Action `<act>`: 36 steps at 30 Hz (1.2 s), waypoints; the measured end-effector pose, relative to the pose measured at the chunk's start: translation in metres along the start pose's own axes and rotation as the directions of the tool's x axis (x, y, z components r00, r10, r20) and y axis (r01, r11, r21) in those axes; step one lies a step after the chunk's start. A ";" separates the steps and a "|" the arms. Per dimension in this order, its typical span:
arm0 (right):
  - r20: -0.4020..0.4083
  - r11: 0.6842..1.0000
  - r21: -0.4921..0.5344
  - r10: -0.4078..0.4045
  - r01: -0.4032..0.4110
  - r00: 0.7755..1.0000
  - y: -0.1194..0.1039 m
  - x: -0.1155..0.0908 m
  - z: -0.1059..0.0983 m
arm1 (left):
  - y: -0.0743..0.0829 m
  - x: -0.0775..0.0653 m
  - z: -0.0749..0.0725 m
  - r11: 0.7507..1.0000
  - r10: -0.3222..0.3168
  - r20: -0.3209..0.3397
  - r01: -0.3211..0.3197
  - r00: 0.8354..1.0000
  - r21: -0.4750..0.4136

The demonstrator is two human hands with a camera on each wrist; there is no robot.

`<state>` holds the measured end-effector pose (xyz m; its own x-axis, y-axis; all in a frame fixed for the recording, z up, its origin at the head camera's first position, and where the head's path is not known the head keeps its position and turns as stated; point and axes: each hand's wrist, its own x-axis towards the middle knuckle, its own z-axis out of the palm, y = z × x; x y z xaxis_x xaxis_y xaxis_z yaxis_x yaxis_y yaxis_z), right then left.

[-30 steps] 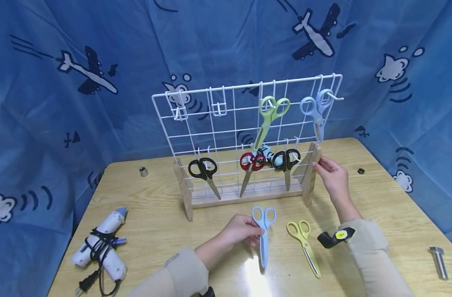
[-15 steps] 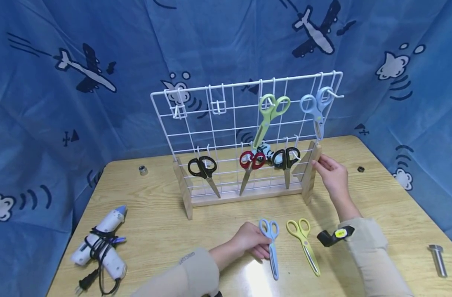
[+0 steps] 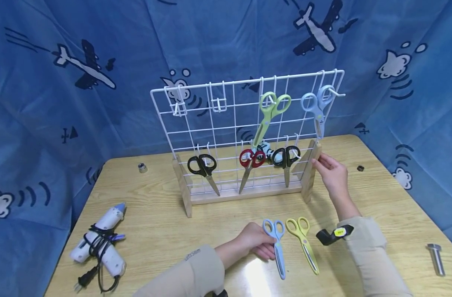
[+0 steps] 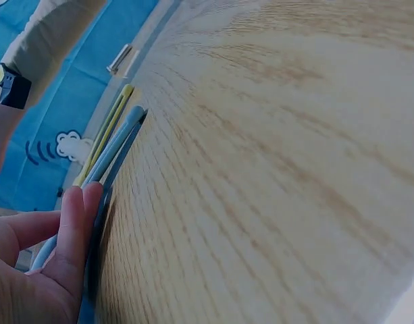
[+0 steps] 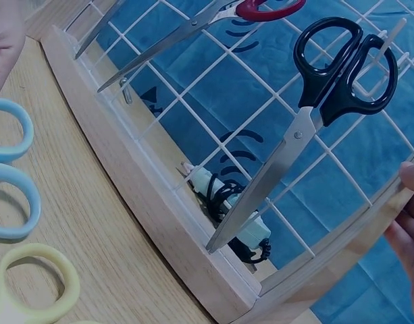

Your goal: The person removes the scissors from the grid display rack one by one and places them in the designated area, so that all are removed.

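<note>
My left hand [image 3: 255,241] pinches a pair of light-blue scissors [image 3: 279,260] near the pivot, close over the table, handles pointing away from me. Just right of them lie yellow scissors [image 3: 303,243]. My right hand [image 3: 331,173] grips the right wooden post [image 3: 310,171] of a white wire display rack [image 3: 235,103] between thumb and fingers. On its upper hooks hang green scissors [image 3: 264,123] and pale-blue scissors [image 3: 318,111]. Lower down hang red-handled scissors [image 3: 247,169], with black-handled scissors [image 3: 207,173] to the left and another black-handled pair [image 5: 288,162] to the right.
Two white hooks [image 3: 218,105] show at the rack's upper left. A white glue gun [image 3: 103,235] wrapped in black cord lies at left; a mint one [image 5: 254,229] sits behind the rack. A metal nut [image 3: 142,168], a dark nut [image 3: 360,168] and a bolt [image 3: 436,259] lie about.
My left hand has carried the light-blue scissors rightward and a little nearer to me, beside the yellow pair. My right hand stays on the post.
</note>
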<state>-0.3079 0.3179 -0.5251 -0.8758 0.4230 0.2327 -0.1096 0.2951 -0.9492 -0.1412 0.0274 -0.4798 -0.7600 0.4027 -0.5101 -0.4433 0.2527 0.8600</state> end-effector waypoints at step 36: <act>0.020 0.999 -0.045 0.020 -0.019 1.000 -0.007 -0.004 0.001 | 0.094 -0.034 -0.043 0.947 0.290 0.028 -0.291 0.957 0.137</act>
<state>-0.3036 0.3133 -0.5197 -0.8871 0.4117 0.2090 -0.0712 0.3252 -0.9429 -0.1777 -0.0006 -0.3813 -0.8424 0.4830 -0.2390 -0.1336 0.2425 0.9609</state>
